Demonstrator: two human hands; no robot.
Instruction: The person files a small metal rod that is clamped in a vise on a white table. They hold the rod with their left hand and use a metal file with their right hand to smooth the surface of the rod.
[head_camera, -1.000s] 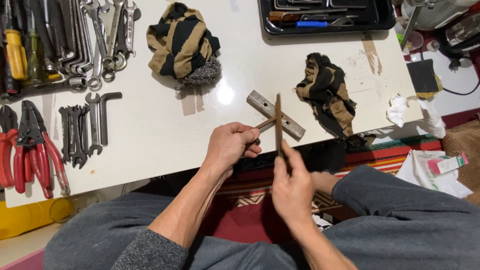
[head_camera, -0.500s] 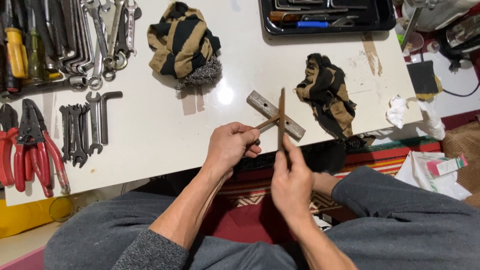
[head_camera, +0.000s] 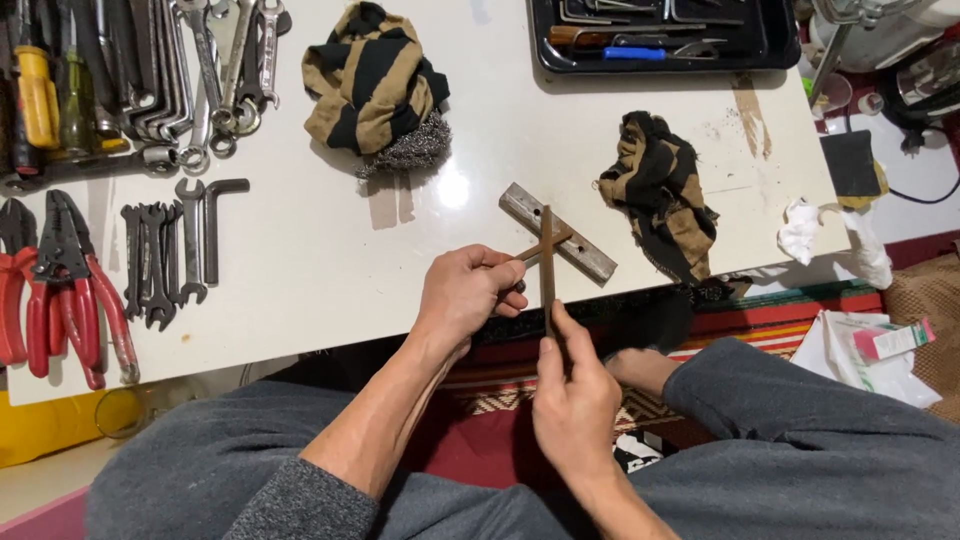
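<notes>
My left hand (head_camera: 463, 295) grips a thin rusty rod (head_camera: 545, 246) that sticks out to the right over the white table's (head_camera: 300, 250) front edge. My right hand (head_camera: 572, 395) holds a long narrow brown file (head_camera: 547, 260) upright, its blade crossing the rod. Just behind the crossing lies a flat grey metal bar (head_camera: 556, 232) at a slant on the table. Both hands are over my lap, close to the table's front edge.
Two striped black-and-tan rags (head_camera: 372, 75) (head_camera: 660, 195) lie on the table, steel wool (head_camera: 405, 150) beside the left one. Spanners and hex keys (head_camera: 170, 250), red pliers (head_camera: 60, 290), screwdrivers (head_camera: 40, 90) fill the left side. A black tool tray (head_camera: 660, 35) sits at the back.
The file has slid slightly along the rod in my right hand; my left hand keeps its grip. Nothing else on the table has moved.
</notes>
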